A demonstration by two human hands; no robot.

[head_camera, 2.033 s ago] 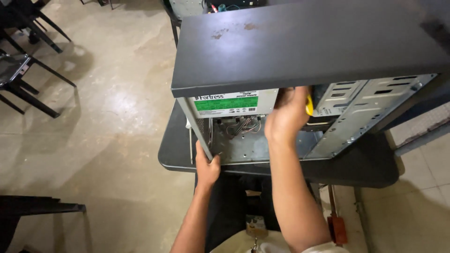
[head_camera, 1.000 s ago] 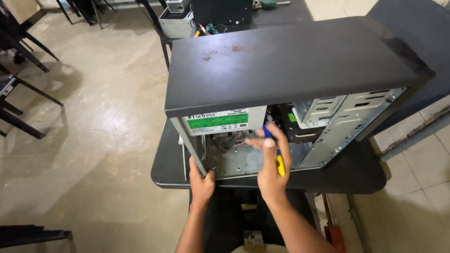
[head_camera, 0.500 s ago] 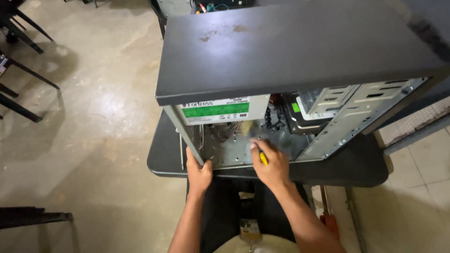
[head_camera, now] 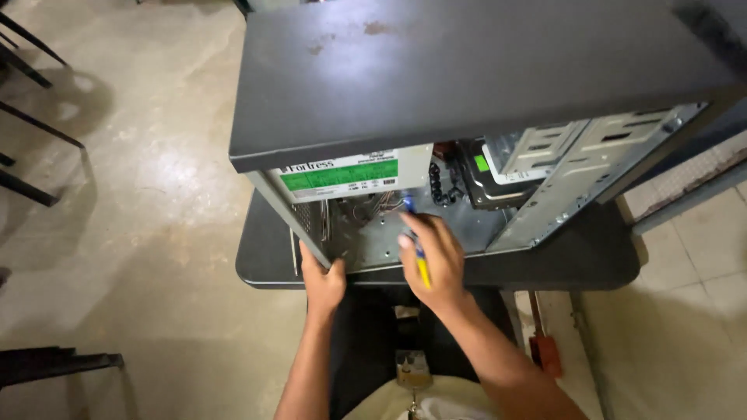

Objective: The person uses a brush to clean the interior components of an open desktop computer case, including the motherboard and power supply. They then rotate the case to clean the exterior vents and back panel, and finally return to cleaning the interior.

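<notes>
Open computer case [head_camera: 482, 85] standing on the dark surface [head_camera: 576, 260], likely heavy, stiff, sharp-edged sheet metal. Left hand [head_camera: 323, 281] clamped on the near left frame edge, a sound hold; right hand [head_camera: 436, 260] grasping a yellow-handled screwdriver [head_camera: 421, 266], tip inside.

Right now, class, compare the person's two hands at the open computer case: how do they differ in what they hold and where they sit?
The left hand grips the bare front edge of the computer case and holds no tool. The right hand holds a yellow-handled screwdriver and reaches into the open side, towards the metal floor inside. The left hand sits lower and further left than the right hand. Both are bare and work at the same case.
</notes>
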